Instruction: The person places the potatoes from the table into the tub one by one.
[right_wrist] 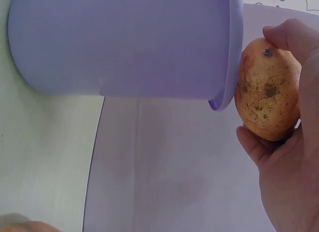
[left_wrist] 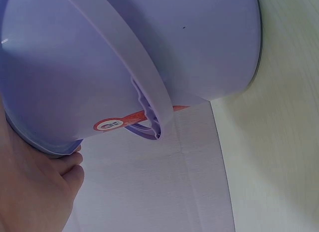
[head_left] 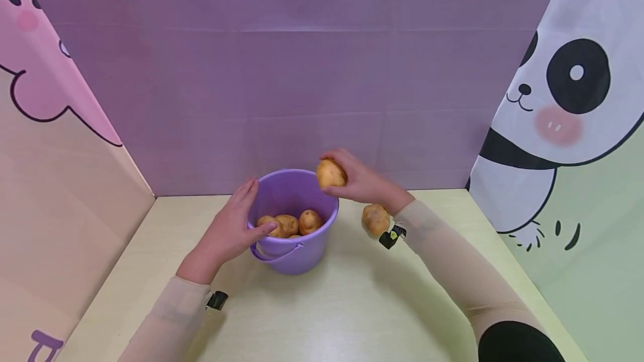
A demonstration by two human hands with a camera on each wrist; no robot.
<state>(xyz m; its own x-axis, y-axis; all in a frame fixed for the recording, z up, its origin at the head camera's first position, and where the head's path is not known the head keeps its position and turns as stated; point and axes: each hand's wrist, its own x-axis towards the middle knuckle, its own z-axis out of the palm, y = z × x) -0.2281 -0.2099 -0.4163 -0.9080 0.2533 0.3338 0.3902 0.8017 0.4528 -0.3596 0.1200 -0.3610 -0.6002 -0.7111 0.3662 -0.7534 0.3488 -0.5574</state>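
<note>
A purple bucket (head_left: 297, 250) stands mid-table with several potatoes (head_left: 290, 223) inside. My left hand (head_left: 232, 229) rests against the bucket's left rim, fingers straight along the wall and thumb over the edge; the left wrist view shows the bucket's wall (left_wrist: 189, 42) and its handle (left_wrist: 144, 97) close up. My right hand (head_left: 358, 179) grips a potato (head_left: 330, 173) just above the bucket's far right rim; in the right wrist view that potato (right_wrist: 266, 90) nearly touches the rim (right_wrist: 230, 67). Another potato (head_left: 375, 219) lies on the table under my right wrist.
The pale yellow table (head_left: 352, 306) is walled by a purple backdrop (head_left: 302, 71), a pink cartoon panel (head_left: 60, 127) on the left and a panda panel (head_left: 563, 105) on the right. Bare tabletop stretches in front of the bucket.
</note>
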